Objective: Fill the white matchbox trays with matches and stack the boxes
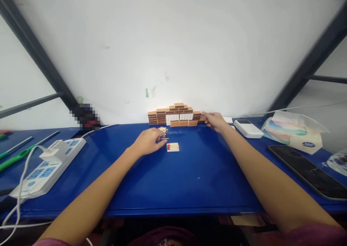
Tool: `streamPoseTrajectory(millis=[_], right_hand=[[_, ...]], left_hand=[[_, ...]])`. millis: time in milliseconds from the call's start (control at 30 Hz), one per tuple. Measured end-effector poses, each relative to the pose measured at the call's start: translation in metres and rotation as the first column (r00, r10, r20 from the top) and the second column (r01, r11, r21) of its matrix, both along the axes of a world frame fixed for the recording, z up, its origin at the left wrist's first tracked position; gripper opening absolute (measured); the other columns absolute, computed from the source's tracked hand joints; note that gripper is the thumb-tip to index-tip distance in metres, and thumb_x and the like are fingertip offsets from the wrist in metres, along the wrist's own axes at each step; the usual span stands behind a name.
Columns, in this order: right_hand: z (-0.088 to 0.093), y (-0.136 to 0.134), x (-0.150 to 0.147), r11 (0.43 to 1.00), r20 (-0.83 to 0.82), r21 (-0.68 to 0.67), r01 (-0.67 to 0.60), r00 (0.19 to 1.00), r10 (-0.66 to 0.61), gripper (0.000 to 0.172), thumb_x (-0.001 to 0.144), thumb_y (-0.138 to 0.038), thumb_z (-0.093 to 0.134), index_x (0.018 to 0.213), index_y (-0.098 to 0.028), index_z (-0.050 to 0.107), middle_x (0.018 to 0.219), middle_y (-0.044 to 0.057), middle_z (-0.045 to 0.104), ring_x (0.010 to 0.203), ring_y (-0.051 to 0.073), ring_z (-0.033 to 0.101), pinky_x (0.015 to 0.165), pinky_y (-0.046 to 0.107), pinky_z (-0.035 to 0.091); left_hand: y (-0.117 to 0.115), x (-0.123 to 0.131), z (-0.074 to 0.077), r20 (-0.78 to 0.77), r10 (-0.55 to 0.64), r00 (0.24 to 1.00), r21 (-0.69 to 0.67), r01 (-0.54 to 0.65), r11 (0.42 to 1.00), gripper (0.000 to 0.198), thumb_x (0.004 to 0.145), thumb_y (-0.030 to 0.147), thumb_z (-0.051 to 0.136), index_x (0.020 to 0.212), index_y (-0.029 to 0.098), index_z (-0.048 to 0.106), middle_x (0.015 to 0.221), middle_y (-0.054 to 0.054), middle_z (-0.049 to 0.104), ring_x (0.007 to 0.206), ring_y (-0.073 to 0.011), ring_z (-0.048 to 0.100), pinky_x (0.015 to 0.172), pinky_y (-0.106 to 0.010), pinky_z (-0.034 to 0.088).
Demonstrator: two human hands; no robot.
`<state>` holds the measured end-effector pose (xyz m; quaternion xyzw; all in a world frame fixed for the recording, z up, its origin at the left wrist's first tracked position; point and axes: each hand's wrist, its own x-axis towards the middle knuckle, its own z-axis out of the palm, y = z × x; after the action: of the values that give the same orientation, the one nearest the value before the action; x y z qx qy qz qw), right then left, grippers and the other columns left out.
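Note:
A stack of brown and white matchboxes [176,115] stands against the wall at the back of the blue table [189,173]. My right hand [215,121] reaches to the stack's right end, its fingers closed on a brown matchbox [202,118] there. My left hand [148,141] rests on the table with fingers curled, pinching a single matchstick [164,138]. Just right of it lies an open white matchbox tray [172,147] holding red-tipped matches. A small pile of loose matchsticks [163,129] lies behind my left hand.
A white power strip [48,164] with a cable sits at the left, beside green-handled tools [16,157]. At the right are a white device [248,128], a tissue pack [294,132] and a black phone [309,170]. Dark metal frame bars slant up both sides.

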<state>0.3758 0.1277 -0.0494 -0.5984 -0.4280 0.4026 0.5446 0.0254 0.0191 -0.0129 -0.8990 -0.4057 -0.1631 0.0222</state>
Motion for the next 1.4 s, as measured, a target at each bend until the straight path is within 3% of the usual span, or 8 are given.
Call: streamPoseTrajectory(millis=[333, 600, 700, 767, 900, 1100, 1267, 1400], right_hand=[[0.008, -0.006, -0.025, 0.996, -0.131, -0.078, 0.045, 0.99, -0.055, 0.028, 0.098, -0.029, 0.072, 0.077, -0.017, 0.058, 0.055, -0.005, 0.05, 0.042, 0.005, 0.042, 0.032, 0.014, 0.029], [0.022, -0.012, -0.012, 0.992, -0.184, -0.042, 0.121, 0.975, -0.126, 0.019, 0.094, -0.027, 0.068, 0.081, -0.018, 0.058, 0.053, -0.007, 0.046, 0.043, 0.006, 0.039, 0.033, 0.014, 0.031], [0.036, -0.024, -0.011, 0.99, -0.209, -0.008, 0.139, 0.968, -0.137, 0.019, 0.093, -0.03, 0.068, 0.082, -0.019, 0.058, 0.054, -0.007, 0.045, 0.044, 0.006, 0.039, 0.034, 0.014, 0.031], [0.042, -0.039, -0.023, 0.997, -0.191, 0.011, 0.076, 0.979, -0.072, 0.022, 0.091, -0.032, 0.072, 0.081, -0.018, 0.06, 0.058, -0.004, 0.049, 0.046, 0.006, 0.041, 0.034, 0.015, 0.03], [0.042, -0.076, -0.078, 0.98, -0.049, 0.014, -0.198, 0.979, 0.198, 0.032, 0.087, -0.041, 0.08, 0.075, -0.019, 0.06, 0.063, 0.0, 0.053, 0.05, 0.008, 0.045, 0.035, 0.018, 0.03], [0.023, -0.108, -0.156, 0.871, 0.156, -0.062, -0.487, 0.858, 0.49, 0.045, 0.083, -0.058, 0.078, 0.069, -0.019, 0.062, 0.061, -0.001, 0.055, 0.05, 0.009, 0.042, 0.042, 0.023, 0.029], [0.015, -0.113, -0.158, 0.833, 0.415, -0.041, -0.552, 0.749, 0.517, 0.046, 0.082, -0.063, 0.075, 0.072, -0.018, 0.067, 0.061, 0.0, 0.059, 0.055, 0.013, 0.048, 0.052, 0.026, 0.034], [0.023, -0.119, -0.137, 0.81, 0.703, 0.042, -0.585, 0.593, 0.392, 0.041, 0.092, -0.06, 0.064, 0.084, -0.02, 0.07, 0.064, 0.0, 0.058, 0.059, 0.015, 0.05, 0.057, 0.028, 0.035]], left_hand=[[0.001, -0.001, 0.001, 0.026, 0.014, 1.0, 0.075, -0.016, 0.997, 0.018, 0.098, 0.036, 0.06, 0.092, 0.021, 0.069, 0.085, -0.003, 0.071, 0.081, -0.0195, 0.063, 0.067, -0.031, 0.04], [0.003, -0.005, 0.002, 0.024, 0.033, 0.999, 0.071, -0.034, 0.997, 0.021, 0.098, 0.037, 0.057, 0.092, 0.021, 0.069, 0.086, -0.005, 0.071, 0.081, -0.0202, 0.064, 0.068, -0.032, 0.042], [0.003, -0.008, 0.009, 0.099, 0.03, 0.995, 0.05, -0.035, 0.998, 0.022, 0.097, 0.039, 0.058, 0.099, 0.021, 0.071, 0.086, -0.005, 0.071, 0.08, -0.0194, 0.064, 0.07, -0.032, 0.044], [0.002, -0.012, 0.018, 0.187, 0.039, 0.982, 0.003, -0.041, 0.999, 0.03, 0.096, 0.044, 0.062, 0.113, 0.02, 0.071, 0.089, -0.005, 0.072, 0.081, -0.0189, 0.065, 0.073, -0.032, 0.047], [-0.001, -0.025, 0.03, 0.283, 0.118, 0.952, -0.065, -0.104, 0.992, 0.054, 0.091, 0.059, 0.068, 0.128, 0.019, 0.068, 0.1, -0.006, 0.074, 0.087, -0.0206, 0.067, 0.077, -0.034, 0.051], [-0.005, -0.041, 0.009, 0.247, 0.117, 0.962, -0.032, -0.112, 0.993, 0.053, 0.085, 0.063, 0.073, 0.116, 0.02, 0.072, 0.104, -0.007, 0.074, 0.092, -0.023, 0.067, 0.083, -0.036, 0.051], [-0.009, -0.042, 0.004, 0.087, 0.055, 0.995, -0.003, -0.055, 0.998, 0.035, 0.086, 0.055, 0.072, 0.091, 0.02, 0.071, 0.092, -0.006, 0.073, 0.088, -0.0237, 0.066, 0.076, -0.036, 0.048], [-0.011, -0.043, 0.008, 0.098, 0.054, 0.994, 0.002, -0.054, 0.999, 0.029, 0.085, 0.049, 0.072, 0.093, 0.021, 0.071, 0.095, -0.006, 0.075, 0.087, -0.0234, 0.067, 0.076, -0.035, 0.049]])
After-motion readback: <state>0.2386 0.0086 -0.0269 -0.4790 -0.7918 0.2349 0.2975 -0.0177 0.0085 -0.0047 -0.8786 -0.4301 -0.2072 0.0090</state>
